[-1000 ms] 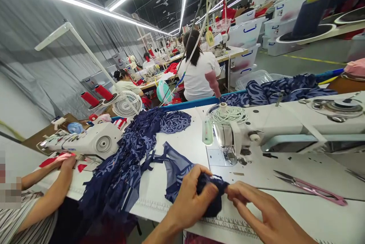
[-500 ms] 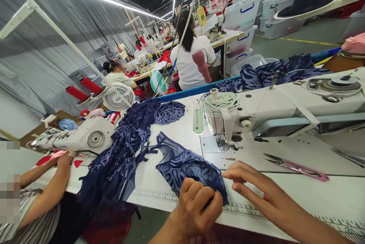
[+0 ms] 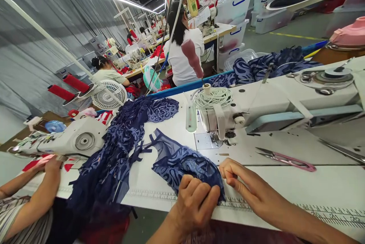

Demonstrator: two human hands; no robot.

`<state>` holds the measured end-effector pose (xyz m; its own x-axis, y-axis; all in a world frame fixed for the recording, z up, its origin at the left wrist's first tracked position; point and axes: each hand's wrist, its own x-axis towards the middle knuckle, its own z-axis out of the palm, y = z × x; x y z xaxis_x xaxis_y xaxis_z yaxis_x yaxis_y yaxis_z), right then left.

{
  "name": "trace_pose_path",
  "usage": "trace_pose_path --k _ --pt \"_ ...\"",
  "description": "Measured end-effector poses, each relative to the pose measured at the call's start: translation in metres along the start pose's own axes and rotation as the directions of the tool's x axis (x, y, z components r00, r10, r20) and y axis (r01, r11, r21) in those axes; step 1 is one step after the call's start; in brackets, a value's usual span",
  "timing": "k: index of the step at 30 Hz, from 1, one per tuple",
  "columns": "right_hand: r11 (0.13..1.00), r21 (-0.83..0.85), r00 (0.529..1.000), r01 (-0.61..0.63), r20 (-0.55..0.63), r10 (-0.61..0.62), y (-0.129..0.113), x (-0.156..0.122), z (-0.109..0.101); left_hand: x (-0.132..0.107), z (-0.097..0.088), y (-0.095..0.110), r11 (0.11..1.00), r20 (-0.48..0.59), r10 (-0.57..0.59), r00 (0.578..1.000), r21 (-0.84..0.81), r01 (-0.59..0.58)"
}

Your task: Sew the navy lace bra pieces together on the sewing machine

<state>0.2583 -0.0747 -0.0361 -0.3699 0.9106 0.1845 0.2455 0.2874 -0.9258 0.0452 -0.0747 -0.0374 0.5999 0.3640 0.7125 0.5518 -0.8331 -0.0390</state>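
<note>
A navy mesh garment piece (image 3: pixel 185 158) with a lighter swirl pattern lies on the white sewing table before the sewing machine. My left hand (image 3: pixel 196 202) is closed on its near edge, knuckles up. At the right edge of the piece is my right hand (image 3: pixel 242 183), its fingers curled in and close to the thumb; whether cloth is between them is hidden. The machine's needle and presser foot area (image 3: pixel 215 137) stands just beyond the piece. Pink-handled thread snips (image 3: pixel 293 159) lie to the right of my right hand.
A heap of navy pieces (image 3: pixel 114 156) hangs over the table edge at left. Beside it a co-worker's hands (image 3: pixel 51 164) work red cloth at another machine (image 3: pixel 82 137). Metal scissors or tweezers (image 3: pixel 342 151) lie far right. A printed ruler (image 3: pixel 154 194) runs along the front edge.
My right hand's fingers have curled inward from a more spread pose. My left hand keeps its grip on the garment piece. The whole view has shifted slightly.
</note>
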Motion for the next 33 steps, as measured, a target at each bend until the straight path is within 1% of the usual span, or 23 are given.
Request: trace_pose_path --k 2,3,6,8,10,12,13,15,18,20,26,30,33 --pt "1.000 -0.016 1.000 0.004 -0.014 -0.004 -0.001 0.000 -0.004 0.001 0.001 0.001 1.000 0.008 0.019 1.000 -0.004 -0.019" --pt "0.999 -0.041 1.000 0.019 0.001 -0.019 -0.001 0.000 -0.005 0.002 0.001 0.001 1.000 0.009 0.031 0.999 -0.003 -0.031" --pt "0.982 -0.144 0.989 0.120 0.106 -0.106 -0.001 0.002 -0.009 0.005 0.001 0.001 0.999 -0.004 0.041 0.999 0.006 -0.041" --pt "0.963 -0.191 0.977 0.189 0.133 -0.165 -0.001 0.004 -0.010 0.004 0.001 0.001 0.999 -0.003 0.033 0.999 0.006 -0.033" --pt "0.944 -0.221 0.968 0.244 0.115 -0.224 -0.002 0.005 -0.010 0.003 0.001 0.000 1.000 0.011 0.019 1.000 -0.003 -0.019" --pt "0.936 -0.239 0.966 0.260 0.071 -0.250 -0.001 0.006 -0.010 0.001 0.002 0.000 1.000 0.023 0.005 1.000 -0.009 -0.005" --pt "0.940 -0.236 0.969 0.247 0.054 -0.241 -0.001 0.005 -0.010 0.000 0.002 0.000 1.000 0.025 0.000 1.000 -0.011 0.001" --pt "0.963 -0.194 0.982 0.189 0.048 -0.183 0.001 0.003 -0.010 -0.001 0.003 0.000 1.000 0.022 -0.006 1.000 -0.012 0.006" --pt "0.994 -0.075 0.994 0.082 0.075 -0.076 0.003 0.000 -0.007 0.002 0.006 0.001 1.000 0.009 -0.026 1.000 -0.012 0.026" --pt "0.999 -0.016 0.997 0.029 0.069 -0.028 0.004 -0.003 -0.002 0.004 0.008 0.003 0.999 0.012 -0.045 0.999 -0.012 0.045" --pt "0.992 0.000 0.991 -0.127 -0.037 0.126 0.011 -0.012 0.015 0.008 0.014 0.006 0.997 0.074 -0.077 0.994 0.022 0.076" --pt "0.980 0.078 0.982 -0.180 -0.044 0.184 0.015 -0.013 0.014 0.008 0.017 0.006 0.997 0.101 -0.082 0.992 -0.005 0.083" --pt "0.978 0.036 0.977 -0.204 -0.054 0.206 0.015 -0.014 0.011 0.008 0.018 0.006 0.995 0.089 -0.092 0.992 -0.031 0.095"
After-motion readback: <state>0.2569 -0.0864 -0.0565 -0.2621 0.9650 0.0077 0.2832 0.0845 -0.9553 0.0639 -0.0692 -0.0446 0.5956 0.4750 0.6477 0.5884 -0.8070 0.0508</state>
